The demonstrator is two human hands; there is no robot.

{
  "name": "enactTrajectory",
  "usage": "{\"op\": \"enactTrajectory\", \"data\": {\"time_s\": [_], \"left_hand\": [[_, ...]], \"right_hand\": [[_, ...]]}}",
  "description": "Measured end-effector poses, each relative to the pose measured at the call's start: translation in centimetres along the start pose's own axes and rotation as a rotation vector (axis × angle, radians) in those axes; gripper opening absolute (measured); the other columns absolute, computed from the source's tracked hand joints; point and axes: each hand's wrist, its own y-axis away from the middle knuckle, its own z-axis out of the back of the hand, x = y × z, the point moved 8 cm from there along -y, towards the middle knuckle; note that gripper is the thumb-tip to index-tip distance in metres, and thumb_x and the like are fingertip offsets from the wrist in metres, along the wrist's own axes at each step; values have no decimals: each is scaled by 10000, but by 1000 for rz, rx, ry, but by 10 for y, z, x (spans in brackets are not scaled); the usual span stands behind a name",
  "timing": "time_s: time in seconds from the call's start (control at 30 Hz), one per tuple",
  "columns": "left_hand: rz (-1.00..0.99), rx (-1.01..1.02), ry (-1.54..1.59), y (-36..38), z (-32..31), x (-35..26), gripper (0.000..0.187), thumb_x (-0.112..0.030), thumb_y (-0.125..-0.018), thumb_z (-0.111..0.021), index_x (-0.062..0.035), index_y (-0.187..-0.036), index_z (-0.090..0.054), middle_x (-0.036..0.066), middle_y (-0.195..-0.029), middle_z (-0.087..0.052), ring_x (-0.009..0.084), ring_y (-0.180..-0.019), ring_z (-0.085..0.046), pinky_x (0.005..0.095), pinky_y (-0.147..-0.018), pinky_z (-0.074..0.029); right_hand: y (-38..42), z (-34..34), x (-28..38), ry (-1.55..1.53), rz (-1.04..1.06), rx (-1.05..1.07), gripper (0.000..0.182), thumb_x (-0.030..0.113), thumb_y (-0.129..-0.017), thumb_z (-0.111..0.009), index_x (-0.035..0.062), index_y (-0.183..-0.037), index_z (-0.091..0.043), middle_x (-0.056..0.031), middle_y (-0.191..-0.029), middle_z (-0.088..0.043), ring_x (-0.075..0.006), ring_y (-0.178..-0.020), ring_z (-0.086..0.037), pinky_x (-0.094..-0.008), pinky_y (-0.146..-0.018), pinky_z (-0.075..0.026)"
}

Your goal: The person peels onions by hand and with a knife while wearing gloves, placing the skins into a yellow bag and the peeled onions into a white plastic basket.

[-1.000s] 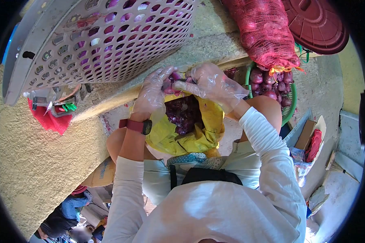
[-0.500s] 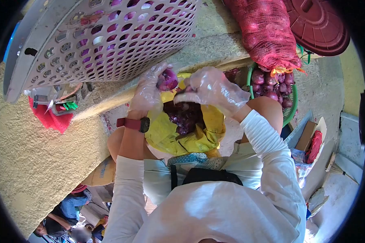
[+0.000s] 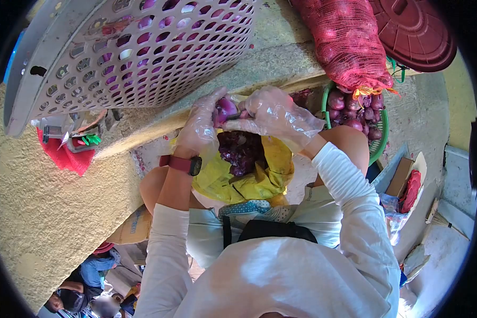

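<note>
Over a yellow bag (image 3: 278, 164) holding dark onion skins (image 3: 242, 153), my left hand (image 3: 200, 124), in a clear plastic glove, grips a red onion (image 3: 226, 110). My right hand (image 3: 275, 114), gloved too, is closed right beside the onion, its fingers at the onion's right side. Something small and dark lies between those fingers, too hidden to make out. A red watch band is on my left wrist.
A large perforated basket (image 3: 159, 58) of onions stands upper left on the ledge (image 3: 281, 63). At upper right lie a red mesh sack (image 3: 350, 47) and a dark red lid (image 3: 413, 32). A green basket (image 3: 380, 146) holds onions. Other people (image 3: 77, 291) are at lower left.
My right hand has come closer to the onion and now meets it. My left hand has shifted slightly, and the onion shows a lighter, shinier purple side.
</note>
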Motion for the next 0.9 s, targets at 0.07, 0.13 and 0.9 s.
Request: {"op": "enactTrajectory", "data": {"time_s": [0.07, 0.13, 0.9], "left_hand": [[8, -39, 23, 4, -3, 1, 337, -336, -1025, -623, -45, -866, -684, -11, -686, -559, 68, -606, -468, 256, -565, -380], [41, -60, 100, 16, -17, -9, 321, -328, -1023, -630, -51, -868, -682, -5, -692, -562, 70, -603, -468, 258, -552, -371], [79, 257, 548, 10, -38, -15, 375, -298, -956, -745, 15, -1104, -600, 177, -1088, -664, 335, -1072, -673, 473, -1032, -548]], "right_hand": [[2, -5, -3, 30, 24, -9, 629, 700, -793, -713, 79, -697, -734, -161, -688, -687, -377, -676, -690, -477, -643, -548], [4, -5, -2, 60, 48, -18, 630, 703, -790, -712, 84, -678, -730, -161, -672, -676, -381, -666, -684, -478, -635, -544], [5, 14, 10, 44, 50, 23, 594, 680, -785, -734, 90, -718, -737, -162, -685, -678, -388, -683, -690, -498, -632, -536]]}}
